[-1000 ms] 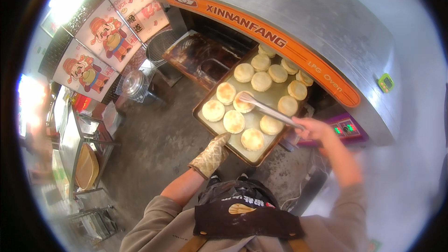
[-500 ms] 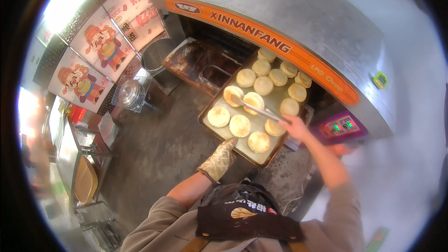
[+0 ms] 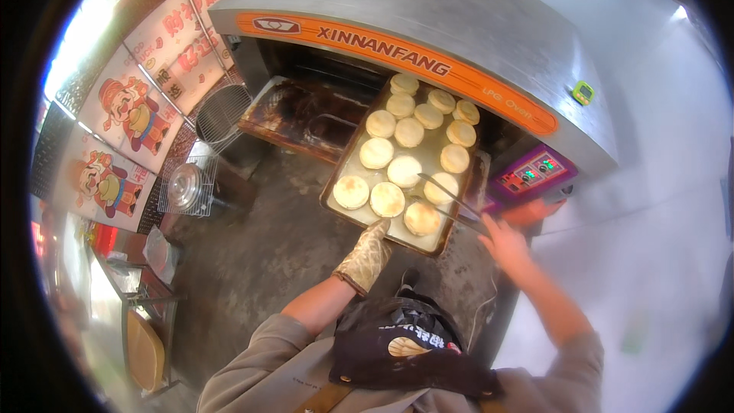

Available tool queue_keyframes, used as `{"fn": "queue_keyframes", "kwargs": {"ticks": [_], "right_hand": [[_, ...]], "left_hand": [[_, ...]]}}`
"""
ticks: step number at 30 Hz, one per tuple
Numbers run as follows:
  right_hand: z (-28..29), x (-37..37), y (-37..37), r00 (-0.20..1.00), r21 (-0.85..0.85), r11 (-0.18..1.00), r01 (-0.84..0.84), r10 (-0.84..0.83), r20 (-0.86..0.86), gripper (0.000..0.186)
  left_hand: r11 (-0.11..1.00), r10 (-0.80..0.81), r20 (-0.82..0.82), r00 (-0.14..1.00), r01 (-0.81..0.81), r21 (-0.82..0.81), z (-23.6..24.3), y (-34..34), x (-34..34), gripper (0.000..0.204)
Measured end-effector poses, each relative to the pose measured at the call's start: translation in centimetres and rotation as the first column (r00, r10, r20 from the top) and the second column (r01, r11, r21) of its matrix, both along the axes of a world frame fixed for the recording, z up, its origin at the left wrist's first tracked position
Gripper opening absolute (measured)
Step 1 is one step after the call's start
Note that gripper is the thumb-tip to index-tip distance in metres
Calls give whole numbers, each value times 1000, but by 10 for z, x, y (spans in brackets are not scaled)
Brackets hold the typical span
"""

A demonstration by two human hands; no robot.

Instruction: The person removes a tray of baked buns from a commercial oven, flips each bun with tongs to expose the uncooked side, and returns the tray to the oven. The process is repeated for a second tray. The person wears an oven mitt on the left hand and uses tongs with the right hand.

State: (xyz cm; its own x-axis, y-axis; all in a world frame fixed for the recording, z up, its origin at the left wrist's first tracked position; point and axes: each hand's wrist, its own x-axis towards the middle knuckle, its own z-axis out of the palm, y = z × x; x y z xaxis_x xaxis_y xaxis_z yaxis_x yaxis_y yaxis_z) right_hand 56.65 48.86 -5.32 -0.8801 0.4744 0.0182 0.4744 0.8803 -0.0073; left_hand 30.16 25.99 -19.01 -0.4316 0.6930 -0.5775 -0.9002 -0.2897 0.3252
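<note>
A rectangular baking tray (image 3: pixel 430 154) juts out of the oven mouth, holding several round, golden-topped flatbreads (image 3: pixel 387 199). My left hand (image 3: pixel 367 260), in a quilted oven mitt, grips the tray's near rim. In my right hand (image 3: pixel 506 246) is a pair of metal tongs (image 3: pixel 459 200), held around its handle end. The two arms of the tongs are spread apart and reach over the near right part of the tray. Their upper tip is by a pale flatbread (image 3: pixel 441 188), with nothing visibly pinched between them.
The steel oven (image 3: pixel 367 0) has an orange front strip and a purple control panel (image 3: pixel 533 173). Left of the tray lies a dark, stained oven deck (image 3: pixel 306 118). A wire rack with a metal pot lid (image 3: pixel 186 187) and a shelved table (image 3: pixel 115 298) stand at left.
The tongs have left the flatbread at the tray's left and swung right, their arms now apart. That flatbread lies flat. The mitt stays on the tray rim; the view has shifted.
</note>
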Motion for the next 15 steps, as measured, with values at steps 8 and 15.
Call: {"fn": "queue_keyframes", "kwargs": {"ticks": [8,15], "right_hand": [[30,92,-108,618,-841,75,536,-714,329,50],[2,79,-64,538,-805,-509,303,-606,586,48]], "left_hand": [[991,-129,-92,987,131,17,-5,-6,-8,40],[995,-96,-100,990,95,-7,-1,-4,-3,40]]}}
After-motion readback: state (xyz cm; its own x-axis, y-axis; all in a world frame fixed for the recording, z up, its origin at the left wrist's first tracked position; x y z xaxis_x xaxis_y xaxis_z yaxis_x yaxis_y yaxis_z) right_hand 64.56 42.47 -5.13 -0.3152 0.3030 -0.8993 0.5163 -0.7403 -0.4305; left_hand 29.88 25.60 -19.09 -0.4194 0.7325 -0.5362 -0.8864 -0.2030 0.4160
